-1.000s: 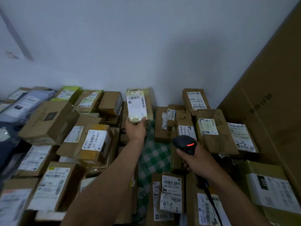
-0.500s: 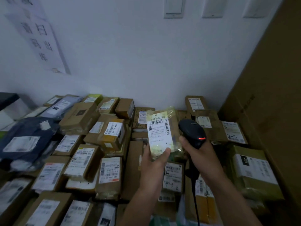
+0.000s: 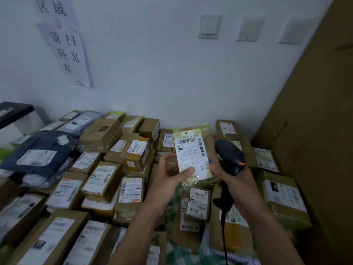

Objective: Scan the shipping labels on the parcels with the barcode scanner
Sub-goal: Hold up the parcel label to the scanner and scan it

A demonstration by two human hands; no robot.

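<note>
My left hand (image 3: 170, 174) holds a small yellow-green plastic parcel (image 3: 193, 150) upright above the pile, thumb pressed on the lower edge of its white shipping label (image 3: 191, 155). The label faces me, with barcodes on its upper part and a "1" near the bottom. My right hand (image 3: 234, 180) grips a black barcode scanner (image 3: 230, 156) just right of the parcel, its head touching or almost touching the parcel's right edge. A small red light glows on the scanner. Its black cable (image 3: 224, 226) hangs down past my right forearm.
Several labelled cardboard parcels (image 3: 131, 190) cover the surface below and to the left. Dark blue mailer bags (image 3: 38, 153) lie at the far left. A tall cardboard sheet (image 3: 315, 131) leans along the right. The white wall carries paper signs (image 3: 66, 52) and switches (image 3: 209, 26).
My left hand has drawn the yellow-green parcel from the far end of the pile towards me. The scanner has risen beside it, and the view has tilted up the wall.
</note>
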